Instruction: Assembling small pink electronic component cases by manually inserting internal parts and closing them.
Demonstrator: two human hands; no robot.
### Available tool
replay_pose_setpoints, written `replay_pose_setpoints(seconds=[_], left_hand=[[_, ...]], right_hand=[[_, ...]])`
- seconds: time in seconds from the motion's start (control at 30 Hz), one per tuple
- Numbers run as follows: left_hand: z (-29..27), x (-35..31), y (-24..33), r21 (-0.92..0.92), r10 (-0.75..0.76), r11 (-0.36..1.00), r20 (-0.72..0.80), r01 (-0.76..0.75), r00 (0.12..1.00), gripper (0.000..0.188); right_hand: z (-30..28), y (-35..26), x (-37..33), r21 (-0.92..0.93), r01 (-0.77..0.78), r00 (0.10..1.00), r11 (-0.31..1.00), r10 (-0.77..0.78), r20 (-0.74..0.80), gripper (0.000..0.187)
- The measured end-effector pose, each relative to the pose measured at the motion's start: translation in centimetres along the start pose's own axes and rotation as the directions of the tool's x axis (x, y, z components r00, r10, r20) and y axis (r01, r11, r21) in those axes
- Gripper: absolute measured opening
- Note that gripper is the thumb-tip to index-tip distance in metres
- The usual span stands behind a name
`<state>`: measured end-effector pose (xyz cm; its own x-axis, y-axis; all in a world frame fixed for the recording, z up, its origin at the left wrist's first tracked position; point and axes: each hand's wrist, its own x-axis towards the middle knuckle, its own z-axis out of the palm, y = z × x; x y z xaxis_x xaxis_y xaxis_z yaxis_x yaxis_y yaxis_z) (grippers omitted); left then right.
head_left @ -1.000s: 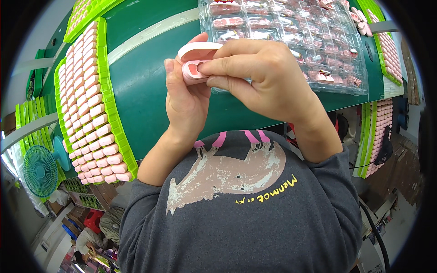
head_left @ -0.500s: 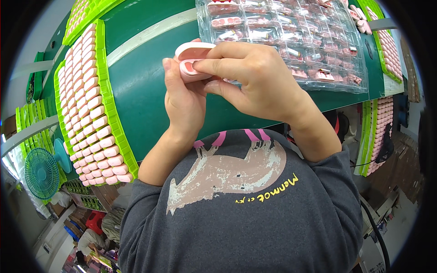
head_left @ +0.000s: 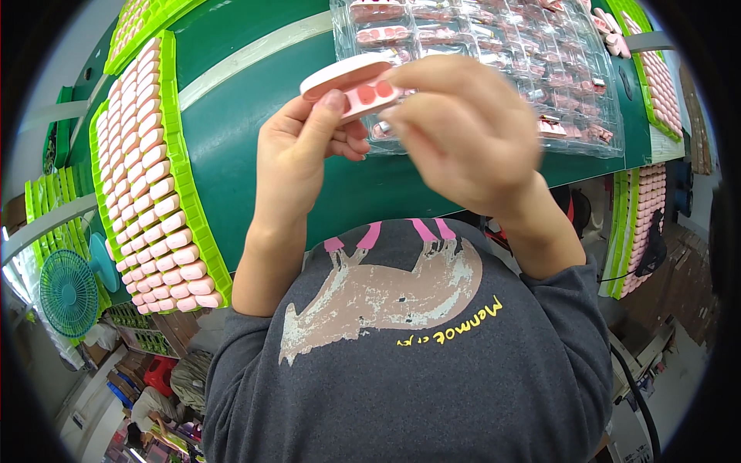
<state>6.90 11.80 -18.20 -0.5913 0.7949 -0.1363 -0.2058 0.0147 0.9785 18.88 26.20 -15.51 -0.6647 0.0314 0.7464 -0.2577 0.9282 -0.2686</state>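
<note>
My left hand (head_left: 297,147) holds a small pink-and-white hinged case (head_left: 374,96) above the green table, thumb on its front and fingers underneath. Its long rounded lid is raised, and coral-red round shapes show side by side inside. At the case's right end is my right hand (head_left: 471,127), palm turned inward and fingers bent. Motion smears its fingertips, so whether they grip the case's end or only lie close to it is unclear. Just behind both hands, a clear plastic compartment tray (head_left: 571,92) holds pink cases and small slim items.
On the left, a bright green tray (head_left: 202,224) carries rows of closed pink cases (head_left: 158,189). More green-edged trays of them stand at the far left and right. Loose pink pieces (head_left: 614,38) lie at the far right. A teal fan (head_left: 68,293) stands beyond the table's left end.
The case has turned lengthwise toward the right, bringing its inside into view. My left hand has shifted slightly left, and my right hand has moved right, its fingers out of the case.
</note>
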Motion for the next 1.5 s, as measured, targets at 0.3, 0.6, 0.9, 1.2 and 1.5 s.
replay_pose_setpoints(seconds=[0.3, 0.6, 0.9, 1.2, 1.5], left_hand=[[-0.6, -0.2, -0.1, -0.245, -0.102, 0.961, 0.12, 0.129, 0.988, 0.036], [0.0, -1.8, -0.9, 0.062, 0.188, 0.978, 0.147, -0.199, 0.971, 0.033], [0.2, -2.1, -0.8, 0.659, 0.604, 0.43, 0.298, -0.617, 0.739, 0.037], [0.2, -1.9, -2.2, 0.607, 0.724, 0.304, 0.353, -0.734, 0.593, 0.048], [-0.4, -1.0, 0.0, 0.339, 0.319, 0.869, 0.172, -0.36, 0.932, 0.035]], right_hand=[[-1.4, 1.1, -0.5, 0.571, -0.821, 0.436, 0.011, 0.657, 0.614, 0.029], [-0.2, 0.7, -1.6, 0.497, -0.637, 0.771, 0.589, 0.472, 0.427, 0.023], [-0.6, -0.3, -2.0, 0.07, -0.157, 0.958, 0.985, 0.134, 0.254, 0.042], [0.7, -0.9, -4.3, 0.139, -0.137, 0.989, 0.981, 0.128, 0.076, 0.043], [-0.2, 0.3, -1.9, 0.533, -0.736, 0.672, 0.417, 0.546, 0.501, 0.022]])
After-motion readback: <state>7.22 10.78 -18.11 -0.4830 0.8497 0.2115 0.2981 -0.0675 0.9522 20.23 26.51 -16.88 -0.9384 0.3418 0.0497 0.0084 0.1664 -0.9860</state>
